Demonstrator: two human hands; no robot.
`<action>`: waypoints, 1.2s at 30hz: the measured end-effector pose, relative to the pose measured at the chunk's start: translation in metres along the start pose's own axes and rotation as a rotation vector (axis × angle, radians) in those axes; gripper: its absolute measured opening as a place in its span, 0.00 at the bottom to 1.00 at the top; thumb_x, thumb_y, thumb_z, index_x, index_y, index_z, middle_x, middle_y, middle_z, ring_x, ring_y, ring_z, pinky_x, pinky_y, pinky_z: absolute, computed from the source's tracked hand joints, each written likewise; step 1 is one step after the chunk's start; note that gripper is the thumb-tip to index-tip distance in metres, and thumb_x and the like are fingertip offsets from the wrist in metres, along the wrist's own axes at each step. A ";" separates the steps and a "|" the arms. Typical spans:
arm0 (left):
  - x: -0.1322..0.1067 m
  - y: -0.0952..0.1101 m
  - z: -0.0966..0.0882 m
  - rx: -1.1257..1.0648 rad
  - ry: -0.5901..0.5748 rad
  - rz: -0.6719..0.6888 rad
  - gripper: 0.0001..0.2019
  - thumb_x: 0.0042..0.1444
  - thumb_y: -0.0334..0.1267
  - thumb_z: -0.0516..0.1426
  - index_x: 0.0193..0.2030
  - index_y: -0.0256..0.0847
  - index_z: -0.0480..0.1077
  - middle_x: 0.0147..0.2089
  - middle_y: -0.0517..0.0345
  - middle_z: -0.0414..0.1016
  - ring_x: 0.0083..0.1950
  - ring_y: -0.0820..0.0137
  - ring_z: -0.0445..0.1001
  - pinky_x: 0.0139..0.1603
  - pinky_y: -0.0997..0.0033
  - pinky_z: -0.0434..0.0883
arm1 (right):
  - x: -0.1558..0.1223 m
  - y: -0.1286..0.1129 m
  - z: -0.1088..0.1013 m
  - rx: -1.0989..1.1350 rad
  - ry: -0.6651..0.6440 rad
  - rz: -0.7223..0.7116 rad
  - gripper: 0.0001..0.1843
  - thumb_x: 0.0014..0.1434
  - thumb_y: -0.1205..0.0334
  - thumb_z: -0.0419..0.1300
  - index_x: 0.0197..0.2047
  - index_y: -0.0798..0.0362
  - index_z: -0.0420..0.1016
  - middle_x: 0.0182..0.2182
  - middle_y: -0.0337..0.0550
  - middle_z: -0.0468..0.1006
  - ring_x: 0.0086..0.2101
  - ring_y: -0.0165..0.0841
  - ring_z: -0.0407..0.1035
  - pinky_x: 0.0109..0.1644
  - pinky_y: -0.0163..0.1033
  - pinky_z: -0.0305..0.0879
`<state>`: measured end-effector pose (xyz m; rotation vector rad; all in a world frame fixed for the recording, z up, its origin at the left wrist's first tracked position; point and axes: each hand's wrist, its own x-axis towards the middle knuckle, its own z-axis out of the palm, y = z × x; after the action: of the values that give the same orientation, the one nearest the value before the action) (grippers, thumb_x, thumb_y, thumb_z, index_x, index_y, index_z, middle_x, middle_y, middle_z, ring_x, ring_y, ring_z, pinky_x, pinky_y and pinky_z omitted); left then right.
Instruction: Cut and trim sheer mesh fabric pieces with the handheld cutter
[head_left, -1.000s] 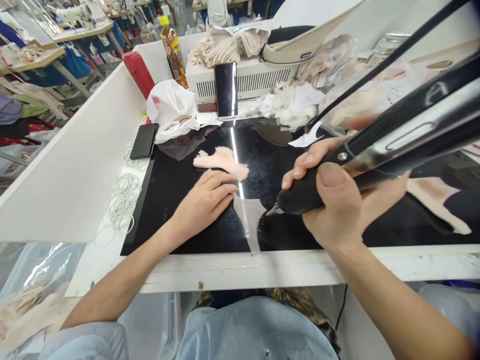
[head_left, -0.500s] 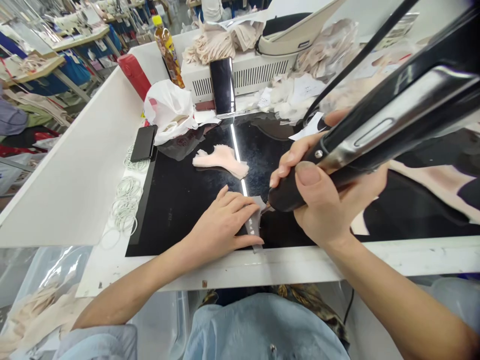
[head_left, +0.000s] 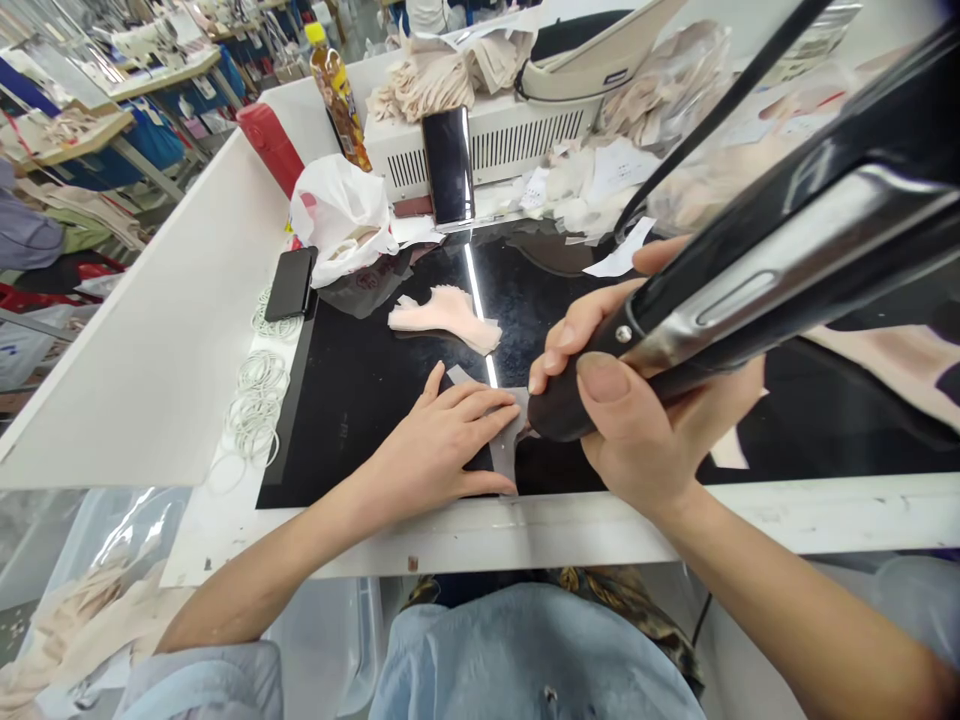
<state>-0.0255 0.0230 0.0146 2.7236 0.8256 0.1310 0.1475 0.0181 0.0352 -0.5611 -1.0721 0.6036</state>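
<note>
My right hand [head_left: 645, 410] is closed round the black handle of a long black and silver cutting tool [head_left: 757, 270], whose tip touches a clear curved template [head_left: 504, 440] on the black glossy worktop [head_left: 360, 400]. My left hand [head_left: 442, 440] lies flat on that template with fingers stretched out, pressing it down just left of the tool tip. A pale pink fabric piece [head_left: 442, 315] lies a little beyond my left hand.
A dark phone [head_left: 289, 283] and several white elastic rings [head_left: 255, 395] lie at the left edge by the white side wall [head_left: 150, 330]. At the back stand a white plastic bag [head_left: 341, 215], an upright phone [head_left: 448, 165], a white machine box [head_left: 517, 140] and a drink bottle [head_left: 337, 85]. Pink fabric [head_left: 885, 360] lies right.
My left hand has slid from the worktop onto the clear template and now holds it flat. The tool tip has come in against the template's edge.
</note>
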 end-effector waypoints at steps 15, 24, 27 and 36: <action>0.000 -0.003 0.000 -0.018 -0.005 0.014 0.35 0.61 0.58 0.60 0.70 0.44 0.61 0.70 0.49 0.66 0.71 0.57 0.61 0.76 0.36 0.31 | 0.012 0.004 -0.009 -0.032 -0.014 -0.066 0.18 0.58 0.64 0.68 0.46 0.42 0.66 0.31 0.31 0.74 0.22 0.26 0.68 0.23 0.38 0.70; 0.001 -0.003 -0.001 -0.013 -0.013 0.026 0.36 0.60 0.59 0.59 0.70 0.43 0.60 0.70 0.48 0.65 0.71 0.56 0.61 0.75 0.34 0.32 | 0.011 0.003 -0.005 -0.051 -0.003 -0.085 0.16 0.56 0.64 0.69 0.41 0.42 0.65 0.30 0.30 0.75 0.22 0.26 0.68 0.22 0.37 0.70; 0.000 -0.003 -0.002 -0.015 -0.021 0.026 0.37 0.61 0.60 0.58 0.70 0.43 0.60 0.70 0.48 0.65 0.72 0.57 0.60 0.76 0.35 0.30 | 0.011 0.002 -0.005 -0.073 0.020 -0.066 0.16 0.57 0.62 0.69 0.41 0.42 0.64 0.30 0.30 0.75 0.22 0.26 0.69 0.22 0.37 0.71; 0.000 -0.004 0.000 -0.006 -0.011 0.032 0.37 0.60 0.60 0.59 0.70 0.43 0.61 0.70 0.48 0.65 0.72 0.56 0.60 0.76 0.35 0.32 | 0.005 -0.004 -0.006 -0.101 0.041 0.010 0.18 0.56 0.58 0.69 0.48 0.37 0.70 0.31 0.32 0.75 0.21 0.28 0.67 0.22 0.40 0.71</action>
<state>-0.0277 0.0267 0.0134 2.7302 0.7781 0.1253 0.1554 0.0176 0.0384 -0.6646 -1.0664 0.5464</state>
